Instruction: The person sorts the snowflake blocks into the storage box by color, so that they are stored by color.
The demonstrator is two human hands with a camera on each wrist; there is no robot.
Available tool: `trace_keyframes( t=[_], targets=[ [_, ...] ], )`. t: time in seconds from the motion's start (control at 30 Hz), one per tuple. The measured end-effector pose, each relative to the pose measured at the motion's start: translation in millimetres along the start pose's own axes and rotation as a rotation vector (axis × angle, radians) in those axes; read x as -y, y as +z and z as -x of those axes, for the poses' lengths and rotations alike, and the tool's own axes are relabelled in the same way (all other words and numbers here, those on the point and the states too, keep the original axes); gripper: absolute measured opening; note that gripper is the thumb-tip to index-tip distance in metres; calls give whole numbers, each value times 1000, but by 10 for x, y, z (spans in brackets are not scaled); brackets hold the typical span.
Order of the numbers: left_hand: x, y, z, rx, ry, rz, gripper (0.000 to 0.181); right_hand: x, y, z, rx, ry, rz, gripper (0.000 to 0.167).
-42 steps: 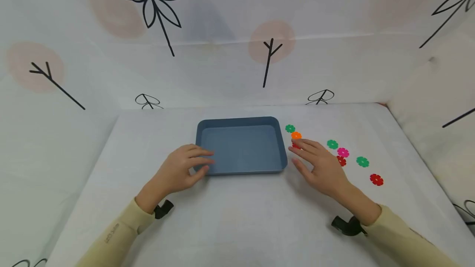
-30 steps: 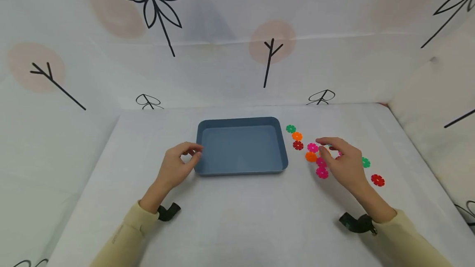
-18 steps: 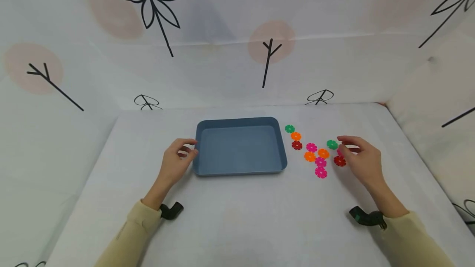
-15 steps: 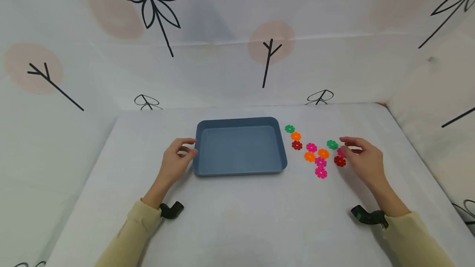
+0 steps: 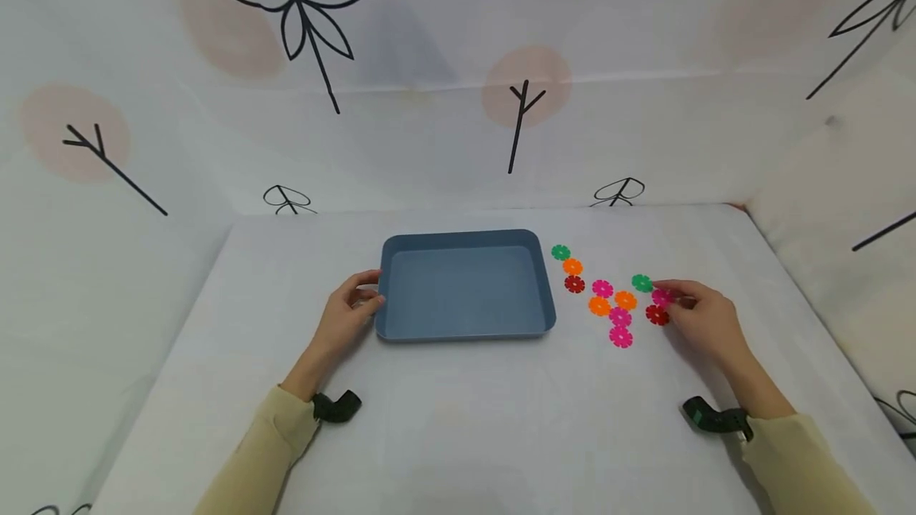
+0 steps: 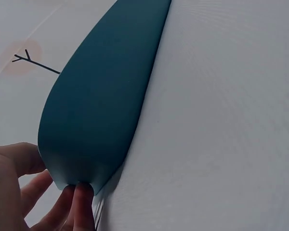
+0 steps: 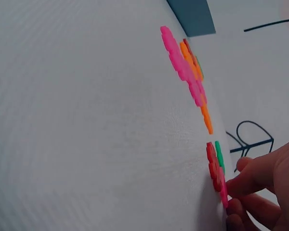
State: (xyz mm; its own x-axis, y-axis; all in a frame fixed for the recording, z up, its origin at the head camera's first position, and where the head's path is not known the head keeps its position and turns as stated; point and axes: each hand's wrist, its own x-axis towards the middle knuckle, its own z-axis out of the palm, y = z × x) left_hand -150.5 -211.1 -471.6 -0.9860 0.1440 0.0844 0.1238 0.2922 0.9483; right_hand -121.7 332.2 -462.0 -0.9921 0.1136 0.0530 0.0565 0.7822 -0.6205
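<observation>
A blue-grey rectangular tray [image 5: 465, 284] lies on the white cloth. At its left end my left hand [image 5: 343, 316] has thumb and fingertips against the outer wall; the left wrist view shows those fingers [image 6: 82, 202] touching the tray's end. My right hand [image 5: 708, 324] reaches down at the right and pinches a pink flower-shaped disc [image 5: 661, 297] at its edge between thumb and index finger. Touching or very near that disc are a green flower-shaped disc [image 5: 642, 283] and a red one [image 5: 656, 315].
Between tray and right hand lie several more flat flower-shaped discs: green [image 5: 560, 252], orange [image 5: 599, 306], red [image 5: 574, 284] and pink [image 5: 620, 337]. A patterned white cloth backdrop [image 5: 429, 141] rises behind the table. Each wrist carries a black camera mount [image 5: 716, 417].
My right hand has moved right from beside the tray and lowered onto the pink disc at the right. My left hand has drawn back from over the tray's corner to its left wall.
</observation>
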Motion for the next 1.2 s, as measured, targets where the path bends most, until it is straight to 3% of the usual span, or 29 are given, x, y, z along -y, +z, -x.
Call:
trace_keyframes(
  t=[0.2,0.37,0.73,1.0,1.2],
  targets=[
    [-151,-6,72,13,49,-32,47,9,4,-67,42,32,4,41],
    [-261,-9,101,28,42,-28,47,48,22,-173,67,69,9,49],
    [-268,-13,97,27,60,-30,46,89,92,-299,92,55,64,43],
    [-267,0,89,41,78,-48,46,153,109,-294,76,120,22,45],
    [-269,-8,105,31,65,-63,45,190,165,-249,15,158,-13,44]
  ],
)
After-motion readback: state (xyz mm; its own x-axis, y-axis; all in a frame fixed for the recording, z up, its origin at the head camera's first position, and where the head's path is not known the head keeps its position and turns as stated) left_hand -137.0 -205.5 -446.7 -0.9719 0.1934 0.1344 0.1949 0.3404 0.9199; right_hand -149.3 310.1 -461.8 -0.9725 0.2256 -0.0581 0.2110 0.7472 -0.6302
